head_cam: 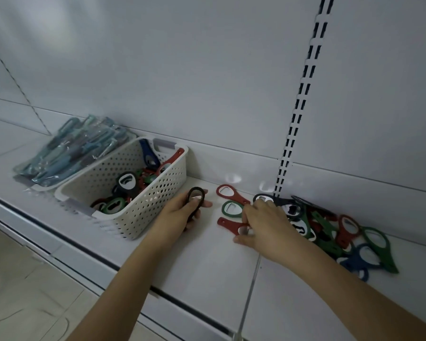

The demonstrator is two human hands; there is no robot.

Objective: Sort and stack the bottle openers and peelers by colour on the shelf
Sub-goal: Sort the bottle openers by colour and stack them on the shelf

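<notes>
My left hand [180, 214] holds a black bottle opener [195, 196] upright, just right of the white perforated basket [155, 203]. My right hand [268, 225] rests on the shelf with its fingers over a red opener [228, 223] and the handle of a green opener [229, 208]; whether it grips either I cannot tell. Another red opener [229, 193] lies behind them. To the right spreads a loose pile of red, green, blue and black openers [340, 232]. The basket holds several more openers of mixed colours.
A bundle of blue-green peelers in clear wrapping [76, 151] lies on a tray behind and left of the basket. The white shelf [207, 262] has a seam near the middle. A slotted upright rail [303, 94] runs up the back wall.
</notes>
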